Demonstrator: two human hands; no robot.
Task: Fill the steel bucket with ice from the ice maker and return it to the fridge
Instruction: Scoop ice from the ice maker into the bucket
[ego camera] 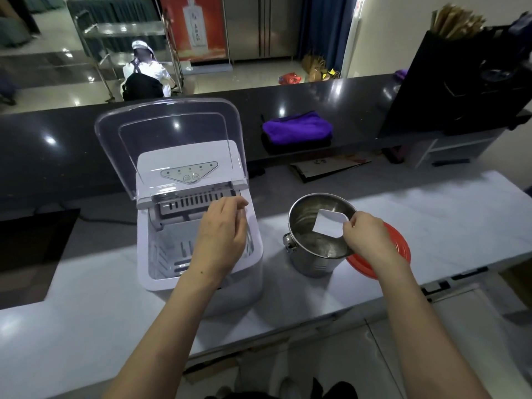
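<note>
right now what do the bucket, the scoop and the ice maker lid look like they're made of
Bucket: polished metal, likely steel, with mirror-like reflections inside.
Scoop, held over it by the right hand: opaque white, matte, probably plastic.
Ice maker lid, raised: clear glossy plastic, since the panel behind shows through.

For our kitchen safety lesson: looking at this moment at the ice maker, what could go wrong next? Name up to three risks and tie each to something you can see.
1. The steel bucket stands near the counter's front edge; a knock from the right hand might tip it off.
2. The white scoop is only pinched at its edge above the bucket and could slip.
3. The ice maker's lid stands propped open above the left hand; it might drop.
</note>
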